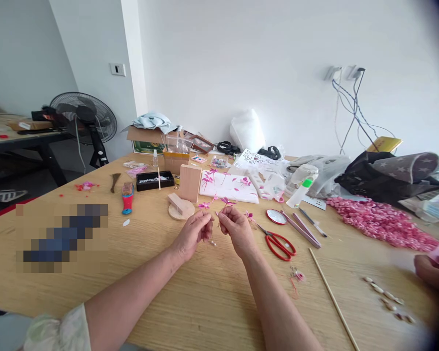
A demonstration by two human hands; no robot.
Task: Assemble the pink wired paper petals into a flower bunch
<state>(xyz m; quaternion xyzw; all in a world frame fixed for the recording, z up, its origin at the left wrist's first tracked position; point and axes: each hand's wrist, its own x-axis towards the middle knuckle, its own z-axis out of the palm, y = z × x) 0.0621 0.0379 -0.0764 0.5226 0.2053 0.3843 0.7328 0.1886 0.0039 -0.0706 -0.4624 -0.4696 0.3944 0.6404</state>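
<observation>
Starting at the far left: standing fan (83, 119) behind the wooden surface (205, 292), near the wall. Lying on the surface, going rightward: small pink scraps (85, 185), a brush with red and blue handle (127, 198), a black tray (154, 180), then a wooden block (189, 183) standing upright behind a round wooden disc (181, 208).

Reaching forward over the middle of the surface: left hand (192, 234), fingers curling closed, pinching at the fingertips something thin, too small to tell exactly. Just beside it, almost touching: right hand (237, 229), also closing in a pinch, holding the thin stem of a small pink flower (227, 201) rising above the fingers. Hovering slightly above the surface, both hands. Another tiny pink flower (204, 205) lying just behind the left hand.

Lying behind the hands: white sheet with pink flowers (229, 186). To the right of the right hand: red-handled scissors (280, 243), a small round red mirror (276, 216), a white bottle with green cap (299, 192) lying tilted. Further right: long thin wooden stick (332, 297) running diagonally, a large pile of pink petals (382, 222), dark star-patterned fabric (391, 175) behind it. At the far right edge: another person's hand (433, 270) resting on the surface, with small shells or beads (388, 297) lying near.
</observation>
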